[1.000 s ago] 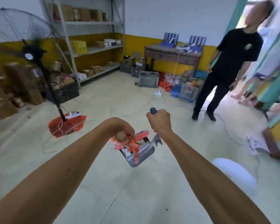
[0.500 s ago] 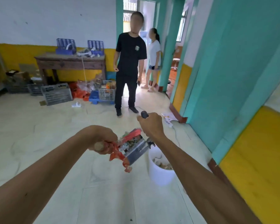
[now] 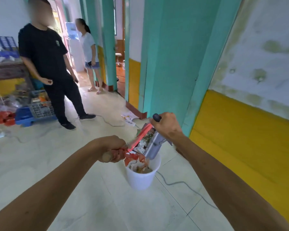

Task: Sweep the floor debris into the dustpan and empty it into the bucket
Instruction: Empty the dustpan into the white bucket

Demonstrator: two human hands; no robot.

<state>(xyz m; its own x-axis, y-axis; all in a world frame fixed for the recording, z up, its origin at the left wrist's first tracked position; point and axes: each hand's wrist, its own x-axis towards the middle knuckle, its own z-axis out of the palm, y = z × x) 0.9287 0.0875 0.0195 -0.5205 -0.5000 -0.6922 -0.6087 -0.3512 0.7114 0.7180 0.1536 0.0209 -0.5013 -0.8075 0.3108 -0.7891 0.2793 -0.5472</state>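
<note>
The dustpan (image 3: 154, 145) hangs tilted over the bucket's (image 3: 141, 178) rim at its 1 o'clock edge, right hand (image 3: 167, 126) clenched on its dark handle. The left hand (image 3: 114, 150) grips the broom (image 3: 140, 136), whose red bristles press into the pan. Scraps could slide past the rim at 11 o'clock and land on the floor, I'd say, since the pan's mouth is wide. The cable (image 3: 182, 183) just behind could snag a foot. Half a second ago the pan was short of the bucket; now debris (image 3: 135, 158) is falling in.
</note>
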